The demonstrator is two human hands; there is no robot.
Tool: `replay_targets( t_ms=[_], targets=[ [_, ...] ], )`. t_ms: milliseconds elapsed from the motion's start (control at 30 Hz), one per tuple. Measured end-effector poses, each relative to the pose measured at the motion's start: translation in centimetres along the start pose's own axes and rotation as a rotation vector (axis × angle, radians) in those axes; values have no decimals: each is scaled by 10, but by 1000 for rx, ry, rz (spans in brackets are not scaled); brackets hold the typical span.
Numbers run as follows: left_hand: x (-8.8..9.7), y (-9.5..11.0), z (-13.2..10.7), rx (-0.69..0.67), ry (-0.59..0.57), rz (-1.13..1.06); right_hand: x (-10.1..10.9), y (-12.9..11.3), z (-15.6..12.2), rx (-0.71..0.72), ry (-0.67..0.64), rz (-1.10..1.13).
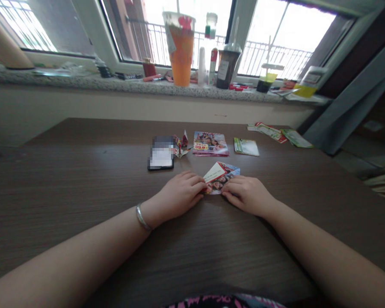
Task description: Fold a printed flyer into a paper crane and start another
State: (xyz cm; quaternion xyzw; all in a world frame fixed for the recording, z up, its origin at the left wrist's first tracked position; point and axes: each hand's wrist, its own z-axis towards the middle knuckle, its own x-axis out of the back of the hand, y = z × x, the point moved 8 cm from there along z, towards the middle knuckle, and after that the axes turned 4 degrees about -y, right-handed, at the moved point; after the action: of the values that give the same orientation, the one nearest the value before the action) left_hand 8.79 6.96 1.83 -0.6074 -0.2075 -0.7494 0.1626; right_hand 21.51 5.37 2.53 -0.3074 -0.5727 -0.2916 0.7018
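Note:
A small sheet of printed paper (218,176), partly folded, lies on the dark wooden table between my hands. Its colourful photo side shows, and a cream-coloured flap with a red edge is turned over at its upper left. My left hand (184,190), with a silver bangle at the wrist, pinches the paper's left corner. At the lower right edge, the fingers of my right hand (248,194) are closed on the same paper. Just beyond it sits a stack of similar printed sheets (211,143). A folded paper crane (181,145) stands to the left of the stack.
A phone (161,153) lies left of the crane. Right of the stack are a small green-and-white paper pile (246,146) and several paper strips (272,132). On the windowsill (141,86) stand an orange drink cup (181,51), a dark drink cup (227,66) and bottles.

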Motion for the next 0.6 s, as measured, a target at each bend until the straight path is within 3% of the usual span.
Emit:
replay_targets(
  t_ms=[267, 467, 600],
  targets=[
    [-10, -2, -5, -17, -84, -62, -2, 22, -3, -149, 62, 216],
    [-19, -4, -7, -5, -172, -63, -13, 53, -6, -394, 49, 346],
    [-21, -4, -8, 3, -203, -52, -21, 67, -7, -456, 63, 408]
  ],
)
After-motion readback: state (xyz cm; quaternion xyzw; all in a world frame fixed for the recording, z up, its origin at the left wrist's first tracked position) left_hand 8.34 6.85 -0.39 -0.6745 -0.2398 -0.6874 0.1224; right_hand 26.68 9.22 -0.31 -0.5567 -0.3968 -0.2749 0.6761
